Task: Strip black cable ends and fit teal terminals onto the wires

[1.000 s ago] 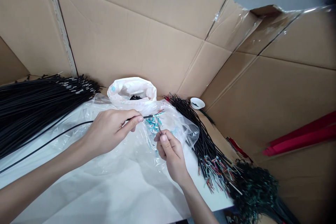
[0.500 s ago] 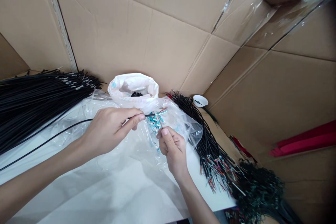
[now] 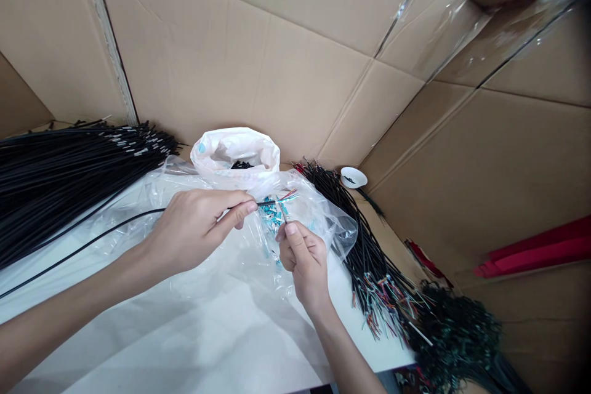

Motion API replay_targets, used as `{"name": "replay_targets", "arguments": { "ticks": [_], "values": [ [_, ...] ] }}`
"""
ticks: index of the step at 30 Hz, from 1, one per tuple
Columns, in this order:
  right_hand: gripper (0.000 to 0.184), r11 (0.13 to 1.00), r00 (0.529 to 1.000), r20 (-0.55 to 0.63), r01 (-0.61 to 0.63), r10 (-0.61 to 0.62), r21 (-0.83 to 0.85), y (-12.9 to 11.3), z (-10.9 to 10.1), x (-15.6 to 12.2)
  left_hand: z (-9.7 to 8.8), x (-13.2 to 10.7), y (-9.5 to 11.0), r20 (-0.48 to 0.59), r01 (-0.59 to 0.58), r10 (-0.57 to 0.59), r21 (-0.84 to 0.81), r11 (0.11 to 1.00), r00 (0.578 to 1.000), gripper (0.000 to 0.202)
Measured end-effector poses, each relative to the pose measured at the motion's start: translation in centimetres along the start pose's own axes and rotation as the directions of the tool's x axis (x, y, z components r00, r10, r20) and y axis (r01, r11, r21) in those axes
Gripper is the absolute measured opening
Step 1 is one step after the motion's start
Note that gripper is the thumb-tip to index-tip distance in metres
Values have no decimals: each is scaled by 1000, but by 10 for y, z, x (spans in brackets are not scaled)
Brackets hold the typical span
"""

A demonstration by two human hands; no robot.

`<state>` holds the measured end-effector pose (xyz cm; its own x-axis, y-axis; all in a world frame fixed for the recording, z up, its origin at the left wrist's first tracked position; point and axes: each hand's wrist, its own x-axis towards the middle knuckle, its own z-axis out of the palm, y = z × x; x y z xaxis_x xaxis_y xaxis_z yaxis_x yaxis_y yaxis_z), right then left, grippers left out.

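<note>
Hands barely shifted since half a second ago: left hand [image 3: 198, 228] pinches black cable [image 3: 92, 240], right hand [image 3: 302, 255] fingers clamp a small part at its coloured wire ends [image 3: 284, 198]; finished pile [image 3: 369, 265] right, big unworked bundle [image 3: 69, 166] left.

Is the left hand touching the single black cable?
Touching. The head view shows the left hand pinching the black cable between thumb and forefinger near its stripped end.

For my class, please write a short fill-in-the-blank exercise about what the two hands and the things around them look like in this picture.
1. The left hand pinches a single ____ cable near its stripped end.
2. The right hand works above a clear ____ bag.
3. The small white bowl stands against the ____ wall.
4. The big bundle of black cables lies on the person's ____ side.

Missing words: black; plastic; cardboard; left
</note>
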<state>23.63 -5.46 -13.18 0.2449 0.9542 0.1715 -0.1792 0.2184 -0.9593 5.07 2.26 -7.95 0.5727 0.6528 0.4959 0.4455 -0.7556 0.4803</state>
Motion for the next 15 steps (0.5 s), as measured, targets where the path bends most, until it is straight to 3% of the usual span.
{"name": "replay_targets", "arguments": {
  "ticks": [15],
  "values": [
    [49, 1000, 1000, -3, 2, -2, -14, 0, -2, -1, 1, 1, 0, -3, 0, 0, -9, 1000, 1000, 39]
  ]
}}
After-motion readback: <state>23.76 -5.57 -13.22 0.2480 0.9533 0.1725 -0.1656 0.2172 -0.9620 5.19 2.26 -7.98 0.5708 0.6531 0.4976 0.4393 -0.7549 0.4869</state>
